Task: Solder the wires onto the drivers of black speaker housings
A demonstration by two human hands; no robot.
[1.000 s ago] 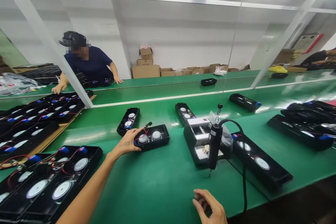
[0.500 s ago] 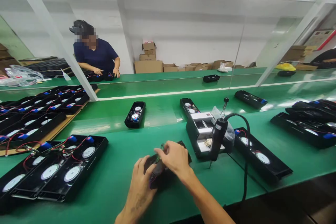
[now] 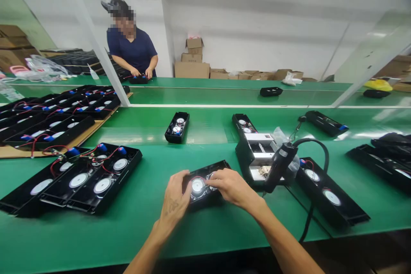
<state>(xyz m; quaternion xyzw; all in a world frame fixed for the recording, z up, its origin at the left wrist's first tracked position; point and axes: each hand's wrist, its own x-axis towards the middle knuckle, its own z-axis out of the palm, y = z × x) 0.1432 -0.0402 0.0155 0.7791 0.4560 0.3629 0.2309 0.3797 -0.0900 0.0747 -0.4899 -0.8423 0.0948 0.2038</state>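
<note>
A black speaker housing [image 3: 205, 197] lies on the green bench in front of me, open side up, with white round speaker magnets and a thin red wire inside. My left hand [image 3: 176, 196] is closed around its left end, thumb along the near side. My right hand [image 3: 233, 185] reaches over the right part, its fingers pinched together above the second speaker. What those fingertips hold, if anything, is hidden. Just right of the housing hangs a black electric screwdriver [image 3: 280, 167], in front of a screw feeder box [image 3: 257, 154] with small screws in its tray.
Several open housings [image 3: 105, 180] with wires and blue connectors lie at left, more on cardboard [image 3: 75, 139] behind them. Other housings [image 3: 332, 192] lie at right, with the screwdriver's cable looping nearby. One housing [image 3: 177, 127] sits farther back. A co-worker [image 3: 133, 51] handles a housing across the bench.
The housing has turned from a tilted position to lie flatter, with its speakers facing up. The green circuit board seen by my right thumb is now out of sight. The view has shifted.
</note>
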